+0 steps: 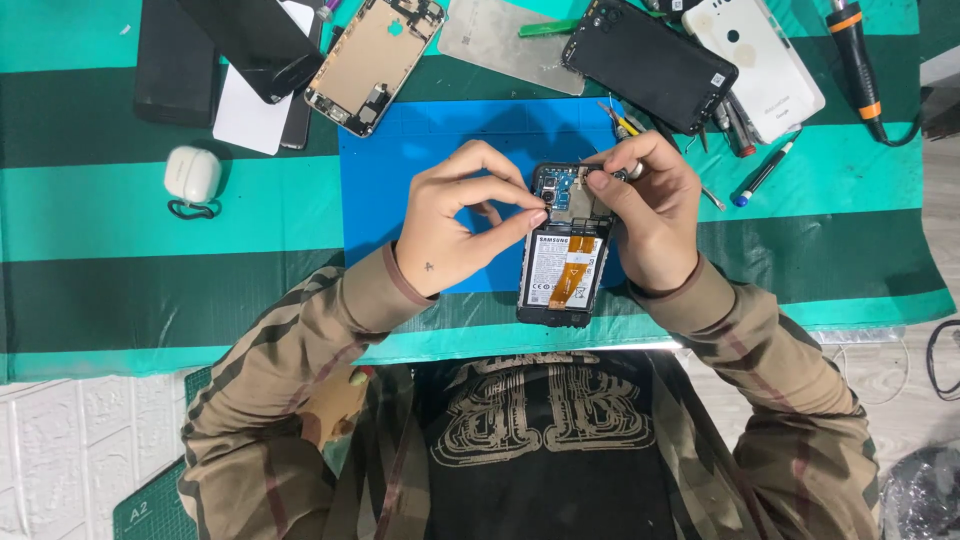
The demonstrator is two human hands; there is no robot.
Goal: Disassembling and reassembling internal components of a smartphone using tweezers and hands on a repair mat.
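A smooth white rounded earbud case [193,174] is lying far left on the striped green cloth [100,230]. One flat blue mat [400,170] is being worked over. The left hand [455,225] is being held with fingertips pinched together at the opened phone [562,245], whose battery is exposed. The right hand [650,205] is being pinched on a small metal part at its top. Two back covers, one black [650,62], one white [760,60], are lying beyond.

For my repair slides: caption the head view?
Both hands, left hand and right hand, work on an opened phone over a blue mat.
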